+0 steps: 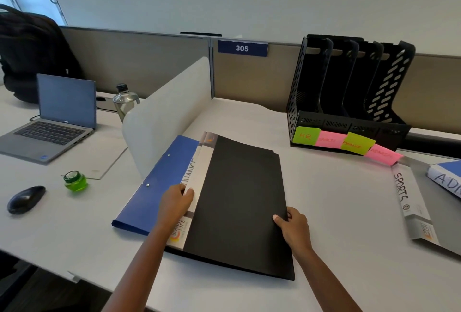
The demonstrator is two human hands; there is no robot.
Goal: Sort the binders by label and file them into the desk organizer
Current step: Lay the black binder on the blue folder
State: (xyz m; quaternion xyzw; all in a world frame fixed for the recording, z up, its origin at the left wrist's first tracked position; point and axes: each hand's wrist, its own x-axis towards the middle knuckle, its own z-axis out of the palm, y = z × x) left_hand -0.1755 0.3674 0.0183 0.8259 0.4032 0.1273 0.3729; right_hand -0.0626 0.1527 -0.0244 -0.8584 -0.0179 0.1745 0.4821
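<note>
Now left hand (174,202) and right hand (293,227) both grip black binder (239,202) edges atop blue binder (159,182).

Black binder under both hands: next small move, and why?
Probably lift the black flat binder clear of the blue binder. The left hand pinches its labelled spine, the right hand its open edge, and the black slotted desk organizer stands empty.

To my left I see an open laptop (53,122), a black mouse (26,199), a green jar (75,181), a metal bottle (124,102) and a black backpack (32,54).
</note>
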